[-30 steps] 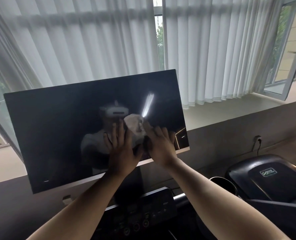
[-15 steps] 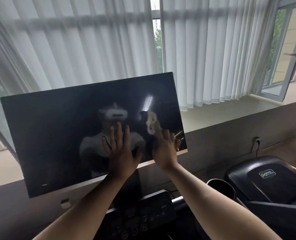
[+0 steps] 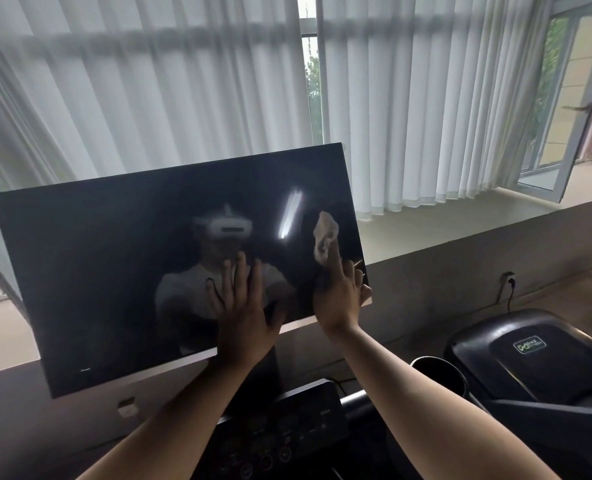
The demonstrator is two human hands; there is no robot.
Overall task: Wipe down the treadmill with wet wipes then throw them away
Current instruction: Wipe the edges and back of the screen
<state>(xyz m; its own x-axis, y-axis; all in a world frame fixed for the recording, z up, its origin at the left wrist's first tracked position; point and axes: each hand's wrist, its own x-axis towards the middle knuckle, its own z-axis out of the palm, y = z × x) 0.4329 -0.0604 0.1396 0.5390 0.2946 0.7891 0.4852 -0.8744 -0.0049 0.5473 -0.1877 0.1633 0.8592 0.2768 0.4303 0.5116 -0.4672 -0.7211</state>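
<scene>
The treadmill's big black screen (image 3: 114, 271) tilts toward me, with its control console (image 3: 298, 431) below. My left hand (image 3: 244, 313) lies flat on the glass near the lower middle, fingers straight and spread. My right hand (image 3: 339, 299) is at the screen's lower right corner, its extended index finger pressing a crumpled white wet wipe (image 3: 324, 237) against the glass close to the right edge. How the other right fingers lie near the edge is unclear.
White vertical blinds (image 3: 426, 116) hang behind the screen above a concrete window ledge (image 3: 443, 220). A dark cup holder (image 3: 436, 375) and a black motor cover (image 3: 530, 355) sit at the lower right. A wall socket (image 3: 507, 280) with a cord is on the low wall.
My right hand has slid the wipe rightward and slightly up across the screen toward its right edge. My left hand has stayed flat in nearly the same spot.
</scene>
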